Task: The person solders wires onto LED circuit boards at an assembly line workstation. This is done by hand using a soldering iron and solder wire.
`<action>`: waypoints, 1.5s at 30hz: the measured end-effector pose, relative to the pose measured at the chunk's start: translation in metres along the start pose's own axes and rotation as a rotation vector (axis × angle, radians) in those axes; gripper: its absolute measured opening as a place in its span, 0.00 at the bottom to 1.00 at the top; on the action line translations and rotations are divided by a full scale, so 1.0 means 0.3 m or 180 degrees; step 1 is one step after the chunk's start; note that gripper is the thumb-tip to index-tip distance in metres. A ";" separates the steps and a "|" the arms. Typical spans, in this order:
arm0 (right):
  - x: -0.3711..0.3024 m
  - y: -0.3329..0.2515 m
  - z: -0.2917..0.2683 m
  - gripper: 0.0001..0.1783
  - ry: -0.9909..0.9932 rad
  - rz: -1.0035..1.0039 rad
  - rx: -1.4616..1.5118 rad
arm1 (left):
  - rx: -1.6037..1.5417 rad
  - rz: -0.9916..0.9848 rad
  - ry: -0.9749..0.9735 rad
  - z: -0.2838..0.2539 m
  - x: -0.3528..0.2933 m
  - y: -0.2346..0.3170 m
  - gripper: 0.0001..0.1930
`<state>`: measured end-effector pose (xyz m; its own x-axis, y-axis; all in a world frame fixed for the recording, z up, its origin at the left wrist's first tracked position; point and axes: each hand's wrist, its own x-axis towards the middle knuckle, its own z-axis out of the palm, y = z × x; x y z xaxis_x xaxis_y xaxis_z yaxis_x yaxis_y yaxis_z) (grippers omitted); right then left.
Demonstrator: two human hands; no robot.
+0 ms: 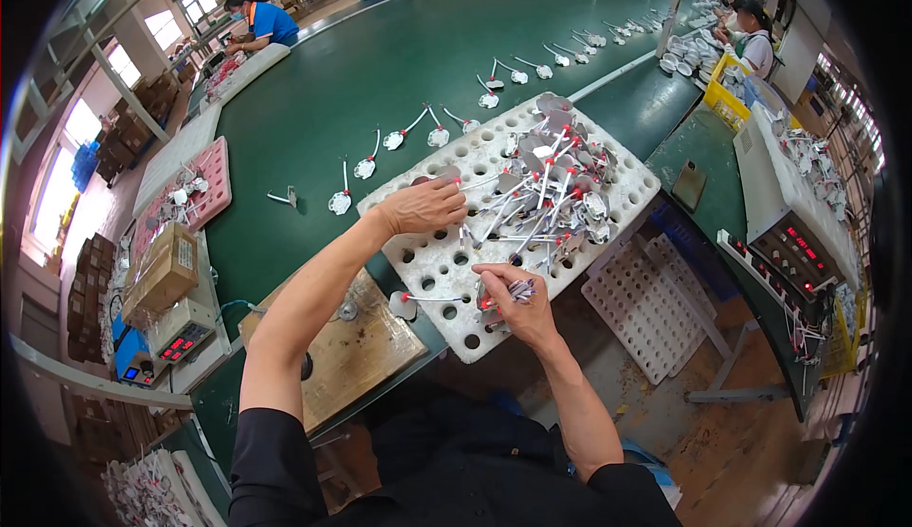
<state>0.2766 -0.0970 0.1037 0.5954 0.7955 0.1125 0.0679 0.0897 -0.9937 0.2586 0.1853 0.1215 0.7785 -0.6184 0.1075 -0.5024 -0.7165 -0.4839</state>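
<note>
My left hand lies over a white perforated foam tray, its fingers bent and pressed together at a small grey disc with a white wire lead; the fingertips partly hide it. My right hand, above the tray's near edge, is closed around a bundle of white wire leads with red bits showing. A heap of similar wired discs, grey with red joints and white leads, covers the tray's far right part. One more wired disc rests by the tray's near left edge.
A row of white wired parts runs along the green table. A wooden board lies at the near left, with a carton beyond. To the right are a phone and an instrument. Other people work farther off.
</note>
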 end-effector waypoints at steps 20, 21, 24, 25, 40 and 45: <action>0.034 -0.014 -0.002 0.15 0.0020 0.0197 0.0227 | -0.1297 -0.2773 0.0306 0.047 0.117 0.007 0.09; 0.040 -0.013 -0.005 0.15 0.0054 0.0268 0.0304 | -0.1274 -0.2799 0.0297 0.019 0.108 0.006 0.09; 0.042 -0.028 -0.010 0.15 0.0152 0.0215 0.0207 | -0.1983 -0.3323 0.0001 -0.089 0.095 -0.003 0.12; 0.046 -0.015 -0.014 0.15 0.0216 0.0219 0.0138 | -0.2108 -0.3337 -0.0144 -0.128 0.088 -0.007 0.14; 0.172 -0.068 0.025 0.08 0.0221 -0.1951 -0.3563 | -0.4571 -0.3165 -0.0680 -0.405 0.024 0.084 0.13; 0.147 -0.046 -0.025 0.13 0.0609 -0.1553 -0.3132 | -0.3248 -0.3849 -0.0375 -0.472 -0.037 0.125 0.18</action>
<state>0.3080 -0.0676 0.1223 0.4397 0.6915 0.5731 0.8825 -0.2140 -0.4189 0.1777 0.1195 0.2252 0.8886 0.4457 -0.1082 0.4157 -0.6830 0.6005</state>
